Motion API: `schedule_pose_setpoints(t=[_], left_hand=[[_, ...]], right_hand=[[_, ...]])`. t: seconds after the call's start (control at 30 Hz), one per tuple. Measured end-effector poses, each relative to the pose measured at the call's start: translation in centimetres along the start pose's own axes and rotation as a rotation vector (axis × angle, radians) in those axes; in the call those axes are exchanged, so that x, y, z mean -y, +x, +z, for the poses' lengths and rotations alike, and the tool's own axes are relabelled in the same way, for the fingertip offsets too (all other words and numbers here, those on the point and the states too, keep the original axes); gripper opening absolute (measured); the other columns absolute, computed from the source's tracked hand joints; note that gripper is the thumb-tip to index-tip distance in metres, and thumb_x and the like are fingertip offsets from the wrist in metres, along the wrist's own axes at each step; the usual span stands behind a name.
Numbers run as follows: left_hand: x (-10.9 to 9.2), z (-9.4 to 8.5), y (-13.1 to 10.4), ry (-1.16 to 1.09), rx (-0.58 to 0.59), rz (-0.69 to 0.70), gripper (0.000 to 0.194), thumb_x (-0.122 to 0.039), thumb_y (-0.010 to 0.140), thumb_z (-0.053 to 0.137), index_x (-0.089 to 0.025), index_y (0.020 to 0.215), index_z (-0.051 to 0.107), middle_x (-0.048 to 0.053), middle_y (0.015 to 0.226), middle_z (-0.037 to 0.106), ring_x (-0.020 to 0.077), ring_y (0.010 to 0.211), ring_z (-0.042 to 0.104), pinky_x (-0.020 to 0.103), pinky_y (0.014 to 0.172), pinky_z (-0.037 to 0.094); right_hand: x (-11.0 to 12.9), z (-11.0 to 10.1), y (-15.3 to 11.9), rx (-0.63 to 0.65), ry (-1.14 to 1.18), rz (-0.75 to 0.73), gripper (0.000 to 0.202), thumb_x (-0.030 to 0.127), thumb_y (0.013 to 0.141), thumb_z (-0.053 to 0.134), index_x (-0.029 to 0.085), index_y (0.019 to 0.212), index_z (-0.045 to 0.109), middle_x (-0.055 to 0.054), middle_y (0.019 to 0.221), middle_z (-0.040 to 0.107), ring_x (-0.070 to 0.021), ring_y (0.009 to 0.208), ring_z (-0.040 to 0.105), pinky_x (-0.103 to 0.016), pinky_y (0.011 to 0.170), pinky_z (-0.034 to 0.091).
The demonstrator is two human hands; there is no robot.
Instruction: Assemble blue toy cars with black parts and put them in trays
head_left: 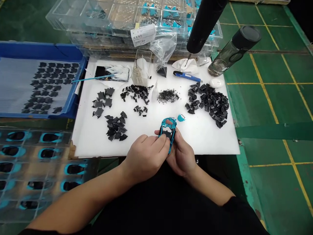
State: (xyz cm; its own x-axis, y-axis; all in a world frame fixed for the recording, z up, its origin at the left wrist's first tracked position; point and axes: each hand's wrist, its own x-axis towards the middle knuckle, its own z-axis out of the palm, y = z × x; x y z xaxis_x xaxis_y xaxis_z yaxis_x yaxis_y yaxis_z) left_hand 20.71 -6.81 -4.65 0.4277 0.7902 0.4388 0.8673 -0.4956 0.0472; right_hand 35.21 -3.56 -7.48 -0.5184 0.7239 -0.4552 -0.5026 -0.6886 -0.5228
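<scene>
My right hand (182, 153) is wrapped around a turquoise model car body (172, 126), held above the front of the white work board (205, 140). The car's inner side seems to face up, with pale and dark parts in it. My left hand (146, 156) is closed in a pinch, its fingertips pressed at the middle of the car body. What lies between those fingertips is hidden. A small turquoise piece (181, 117) rests on the board just beyond my right hand. Left of my hands is a pile of curved black parts (116, 127).
Black part piles (212, 101), tiny black pins (168, 96) and a blue cutter knife (187, 76) lie on the board. A black screwdriver (205, 26) hangs overhead. A bottle (232, 50) stands at right, a blue tray (41, 44) at left, stacked clear trays (73, 16) behind.
</scene>
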Motion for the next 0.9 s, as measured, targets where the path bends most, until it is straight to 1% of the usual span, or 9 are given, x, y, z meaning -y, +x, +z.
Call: schedule_pose_setpoints(t=[0.17, 0.27, 0.37, 0.47, 0.53, 0.63, 0.77, 0.83, 0.9], left_hand=[[0.2, -0.4, 0.2, -0.048, 0.056, 0.01, 0.023, -0.009, 0.092, 0.05, -0.009, 0.103, 0.07, 0.009, 0.096, 0.075, 0.0211, 0.067, 0.061, 0.037, 0.054, 0.038], [0.3, -0.7, 0.3, -0.057, 0.115, 0.022, 0.024, -0.008, 0.091, 0.049, -0.009, 0.101, 0.071, 0.008, 0.09, 0.074, 0.0215, 0.066, 0.062, 0.037, 0.053, 0.039], [0.3, -0.7, 0.2, -0.056, 0.124, 0.012, 0.025, -0.007, 0.09, 0.048, -0.008, 0.102, 0.071, 0.009, 0.091, 0.074, 0.0223, 0.067, 0.064, 0.037, 0.052, 0.041], [0.2, -0.7, 0.1, -0.074, 0.132, 0.001, 0.028, -0.007, 0.09, 0.047, -0.006, 0.107, 0.07, 0.011, 0.098, 0.074, 0.0228, 0.07, 0.066, 0.038, 0.051, 0.042], [0.1, -0.7, -0.1, -0.091, 0.163, 0.007, 0.031, -0.007, 0.09, 0.046, -0.005, 0.112, 0.069, 0.012, 0.105, 0.073, 0.0233, 0.074, 0.067, 0.037, 0.051, 0.044], [-0.2, -0.8, -0.4, -0.082, 0.249, 0.024, 0.038, -0.008, 0.09, 0.046, -0.002, 0.123, 0.064, 0.015, 0.12, 0.07, 0.0254, 0.083, 0.069, 0.038, 0.056, 0.049], [-0.7, -0.9, -0.9, -0.044, 0.356, 0.014, 0.047, -0.014, 0.092, 0.05, 0.002, 0.136, 0.053, 0.02, 0.137, 0.06, 0.0282, 0.09, 0.069, 0.039, 0.06, 0.052], [-0.6, -1.1, -1.3, -0.087, 0.298, 0.022, 0.047, -0.018, 0.094, 0.052, 0.003, 0.136, 0.052, 0.022, 0.138, 0.06, 0.0282, 0.093, 0.069, 0.039, 0.062, 0.053], [0.1, -1.4, -1.6, -0.195, 0.137, -0.034, 0.045, -0.018, 0.094, 0.056, -0.001, 0.136, 0.052, 0.02, 0.134, 0.062, 0.0277, 0.103, 0.068, 0.038, 0.072, 0.055]], right_hand=[[-0.1, -0.1, -0.1, -0.007, -0.04, 0.016, 0.046, 0.048, 0.101, 0.049, 0.032, 0.143, 0.046, -0.006, 0.117, 0.07, -0.0228, 0.115, 0.064, -0.042, 0.101, 0.05], [-0.2, -0.1, -0.1, -0.008, -0.055, 0.018, 0.046, 0.048, 0.101, 0.049, 0.031, 0.143, 0.047, -0.006, 0.115, 0.071, -0.0228, 0.115, 0.064, -0.041, 0.1, 0.051], [-0.2, 0.0, 0.0, 0.007, -0.055, 0.011, 0.044, 0.047, 0.1, 0.049, 0.031, 0.141, 0.049, -0.006, 0.115, 0.071, -0.0228, 0.114, 0.065, -0.041, 0.098, 0.052], [-0.1, 0.0, -0.1, 0.018, -0.042, 0.012, 0.041, 0.046, 0.1, 0.049, 0.032, 0.139, 0.051, -0.005, 0.114, 0.071, -0.0218, 0.109, 0.067, -0.039, 0.095, 0.054], [0.0, 0.1, -0.2, 0.014, -0.036, 0.014, 0.04, 0.047, 0.1, 0.049, 0.032, 0.137, 0.052, -0.005, 0.113, 0.071, -0.0212, 0.105, 0.068, -0.037, 0.091, 0.055], [0.1, 0.1, -0.3, 0.001, -0.03, 0.02, 0.041, 0.048, 0.099, 0.051, 0.032, 0.136, 0.053, -0.005, 0.114, 0.071, -0.0218, 0.103, 0.069, -0.037, 0.088, 0.056], [0.1, 0.1, -0.1, -0.01, -0.039, 0.029, 0.041, 0.049, 0.099, 0.052, 0.032, 0.137, 0.053, -0.005, 0.116, 0.071, -0.0218, 0.105, 0.07, -0.038, 0.09, 0.056], [0.0, 0.1, 0.0, -0.028, -0.047, 0.011, 0.04, 0.049, 0.099, 0.051, 0.029, 0.133, 0.056, -0.007, 0.116, 0.072, -0.0211, 0.104, 0.07, -0.038, 0.091, 0.056], [-0.1, 0.1, 0.0, -0.05, -0.049, -0.017, 0.037, 0.051, 0.099, 0.052, 0.025, 0.122, 0.063, -0.007, 0.113, 0.073, -0.0199, 0.1, 0.07, -0.035, 0.089, 0.057]])
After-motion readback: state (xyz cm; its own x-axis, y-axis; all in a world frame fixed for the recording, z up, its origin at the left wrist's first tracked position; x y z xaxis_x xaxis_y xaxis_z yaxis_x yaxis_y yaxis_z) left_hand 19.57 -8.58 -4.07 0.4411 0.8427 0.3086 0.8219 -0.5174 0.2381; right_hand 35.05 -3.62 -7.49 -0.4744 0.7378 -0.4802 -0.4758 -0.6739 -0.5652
